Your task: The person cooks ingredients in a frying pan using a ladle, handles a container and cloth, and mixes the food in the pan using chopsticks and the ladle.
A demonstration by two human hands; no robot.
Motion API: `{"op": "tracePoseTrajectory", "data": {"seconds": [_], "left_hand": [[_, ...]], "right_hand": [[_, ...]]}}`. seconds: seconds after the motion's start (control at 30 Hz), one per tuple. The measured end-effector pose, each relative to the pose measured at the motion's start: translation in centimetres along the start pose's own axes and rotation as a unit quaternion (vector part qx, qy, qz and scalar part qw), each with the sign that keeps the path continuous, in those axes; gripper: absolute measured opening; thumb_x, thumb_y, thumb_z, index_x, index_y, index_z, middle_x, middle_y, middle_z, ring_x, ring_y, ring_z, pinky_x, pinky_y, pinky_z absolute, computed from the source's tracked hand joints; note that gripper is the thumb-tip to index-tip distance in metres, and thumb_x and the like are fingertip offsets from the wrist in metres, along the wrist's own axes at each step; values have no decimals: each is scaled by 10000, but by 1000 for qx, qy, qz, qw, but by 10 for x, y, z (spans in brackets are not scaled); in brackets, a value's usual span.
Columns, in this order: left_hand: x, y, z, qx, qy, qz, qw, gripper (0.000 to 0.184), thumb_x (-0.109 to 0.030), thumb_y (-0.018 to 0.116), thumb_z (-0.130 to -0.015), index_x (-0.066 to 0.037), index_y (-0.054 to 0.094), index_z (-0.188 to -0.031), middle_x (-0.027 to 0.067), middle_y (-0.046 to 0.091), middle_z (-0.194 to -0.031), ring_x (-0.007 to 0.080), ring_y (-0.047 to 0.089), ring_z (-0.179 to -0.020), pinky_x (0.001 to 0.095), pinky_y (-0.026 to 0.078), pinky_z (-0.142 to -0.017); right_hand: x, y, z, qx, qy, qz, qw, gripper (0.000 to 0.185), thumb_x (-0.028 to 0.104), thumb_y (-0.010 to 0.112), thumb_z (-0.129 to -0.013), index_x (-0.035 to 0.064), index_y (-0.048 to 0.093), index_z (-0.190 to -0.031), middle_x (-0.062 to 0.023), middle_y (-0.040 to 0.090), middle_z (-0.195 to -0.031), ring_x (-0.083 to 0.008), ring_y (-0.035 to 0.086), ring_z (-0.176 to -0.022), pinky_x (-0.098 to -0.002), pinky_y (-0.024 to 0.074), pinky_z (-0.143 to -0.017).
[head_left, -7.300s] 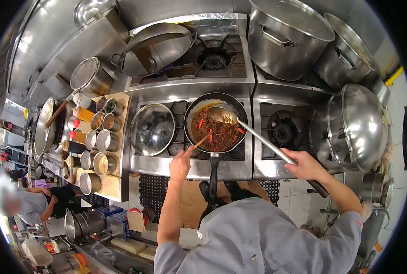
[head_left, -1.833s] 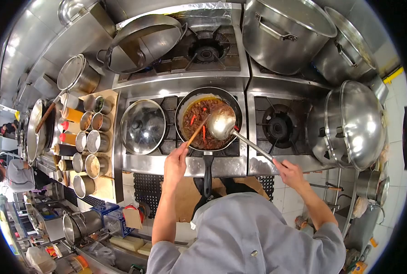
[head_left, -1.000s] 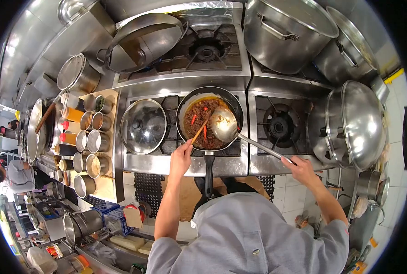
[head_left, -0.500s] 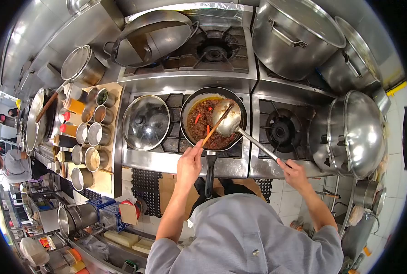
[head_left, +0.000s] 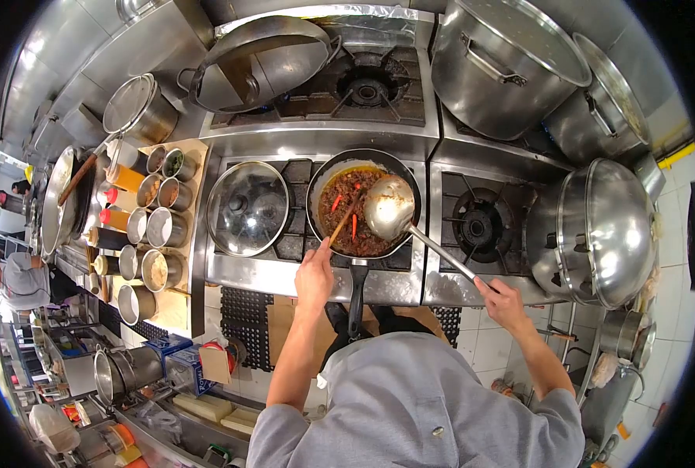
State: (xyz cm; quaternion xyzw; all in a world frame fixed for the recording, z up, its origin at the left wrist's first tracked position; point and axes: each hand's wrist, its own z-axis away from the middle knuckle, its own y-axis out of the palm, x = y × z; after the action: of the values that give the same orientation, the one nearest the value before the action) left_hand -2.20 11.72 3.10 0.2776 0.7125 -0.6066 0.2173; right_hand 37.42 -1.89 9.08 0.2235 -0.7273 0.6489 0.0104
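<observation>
A black-handled pan (head_left: 358,273) sits on the front burner. Inside it is dark, oily minced food (head_left: 339,222) with red chili pieces. My left hand (head_left: 314,274) is closed on a thin wooden stick (head_left: 339,228), whose far end lies in the food; whether it is one stick or a pair I cannot tell. My right hand (head_left: 503,303) grips the long metal handle of a ladle (head_left: 389,207). The ladle's bowl is turned rounded side up over the right part of the food, touching or nearly touching the stick's tip side.
Left of the pan lies a glass lid (head_left: 247,210). Several metal cups (head_left: 166,228) and sauce bottles (head_left: 115,218) stand further left. A wok (head_left: 261,66) and a large pot (head_left: 503,70) are behind, a domed steel vessel (head_left: 620,234) at right. Another person (head_left: 26,281) is at far left.
Since the last earlier frame, my left hand has moved slightly left and down, drawing the stick away from over the ladle bowl. The ladle stays over the food, a little shifted.
</observation>
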Motion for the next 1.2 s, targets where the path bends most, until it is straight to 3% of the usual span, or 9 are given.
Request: {"op": "tracePoseTrajectory", "data": {"seconds": [0.23, 0.63, 0.83, 0.97, 1.2], "left_hand": [[-42, -30, 5, 15, -22, 78, 997, 324, -84, 566, -898, -100, 608, -1219, 194, 569, -788, 373, 581, -666, 429, 464, -593], [-12, 1, 6, -9, -24, 18, 1000, 312, -123, 552, -910, -105, 606, -1217, 186, 579, -807, 383, 587, -681, 446, 469, -600], [-46, -41, -7, -2, -6, 30, 1000, 302, -115, 556, -908, -124, 616, -1203, 162, 574, -799, 366, 590, -702, 428, 474, -612], [-62, -58, -14, 41, 43, -20, 998, 300, -142, 556, -901, -175, 622, -1193, 110, 568, -793, 354, 599, -702, 448, 474, -599], [-42, -54, -20, 41, 29, -7, 999, 285, -134, 551, -913, -154, 630, -1186, 129, 562, -776, 361, 577, -690, 444, 454, -604]], "right_hand": [[1, 3, 0, -10, 13, -12, 1000, 577, -38, 638, -694, 169, 617, -1232, -45, 481, -710, -247, 531, -528, -365, 467, -475], [1, 7, -5, -24, -3, -27, 999, 544, -46, 634, -699, 148, 632, -1207, -53, 490, -728, -242, 535, -548, -360, 468, -490], [-11, 7, -5, -13, 1, -29, 999, 566, -41, 642, -689, 176, 626, -1211, -47, 478, -720, -237, 532, -551, -363, 473, -487], [-14, -8, -19, -4, -51, 27, 998, 595, -17, 662, -644, 202, 632, -1196, -30, 471, -716, -214, 539, -567, -344, 481, -484], [-15, -31, -28, 10, -105, 87, 991, 572, -4, 639, -628, 216, 647, -1156, -15, 473, -722, -183, 551, -596, -319, 481, -478]]}}
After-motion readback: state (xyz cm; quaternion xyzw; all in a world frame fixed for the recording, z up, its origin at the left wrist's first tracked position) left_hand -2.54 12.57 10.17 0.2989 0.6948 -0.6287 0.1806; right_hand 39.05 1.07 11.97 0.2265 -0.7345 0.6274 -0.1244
